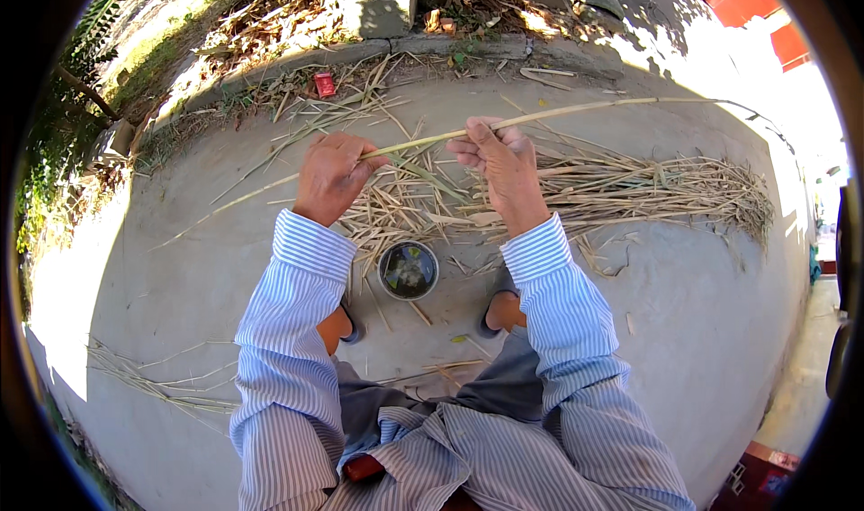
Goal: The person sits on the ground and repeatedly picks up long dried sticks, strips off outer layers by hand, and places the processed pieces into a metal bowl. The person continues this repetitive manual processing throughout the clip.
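A long, thin dry stalk (416, 143) runs between my two hands at chest-front height. Its yellow-green part lies between them, and its tip bends away to the far right. My left hand (335, 176) pinches it with closed fingers. My right hand (506, 167) has thumb and fingers closed on it further along. A pale stem reaches out left of my left hand; whether it belongs to the same stalk I cannot tell. Below, a bundle of dry stalks (666, 187) lies to the right, with loose stalk pieces (396, 201) scattered under my hands.
A round container (383, 282) of dark liquid stands between my feet. Thin stalks (162, 381) lie on the concrete at left. Beyond is a low kerb (342, 55) with dry leaves and blocks behind it. A small red packet (325, 84) lies near it.
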Demonstrator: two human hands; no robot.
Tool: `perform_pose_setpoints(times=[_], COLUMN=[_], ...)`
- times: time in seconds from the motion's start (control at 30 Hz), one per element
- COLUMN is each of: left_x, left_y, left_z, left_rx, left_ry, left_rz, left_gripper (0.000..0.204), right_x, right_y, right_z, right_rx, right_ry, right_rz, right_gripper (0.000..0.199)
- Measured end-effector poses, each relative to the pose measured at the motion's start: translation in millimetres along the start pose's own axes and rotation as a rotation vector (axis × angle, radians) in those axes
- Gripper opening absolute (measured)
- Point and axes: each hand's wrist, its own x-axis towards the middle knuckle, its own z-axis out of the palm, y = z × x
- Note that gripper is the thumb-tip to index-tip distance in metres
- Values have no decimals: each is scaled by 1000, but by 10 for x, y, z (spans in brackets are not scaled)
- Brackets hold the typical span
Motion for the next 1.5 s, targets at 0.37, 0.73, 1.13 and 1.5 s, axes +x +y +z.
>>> perform_pose_setpoints(times=[0.37,0.73,1.13,1.5], left_x=[-55,51,40,-417], left_y=[26,119,243,-397], left_z=[8,-86,-20,-443], left_rx=[-148,-490,165,72], left_ry=[28,284,39,-353], left_rz=[-49,-500,109,-381], left_gripper=[19,19,23,21], right_x=[36,61,-7,198], right_y=[-36,-6,131,-119], right_z=[-208,-133,179,-513], right_rx=[36,-53,-1,-35], right_ry=[109,178,46,249], right_rz=[8,15,-13,-30], right_gripper=[32,40,36,37])
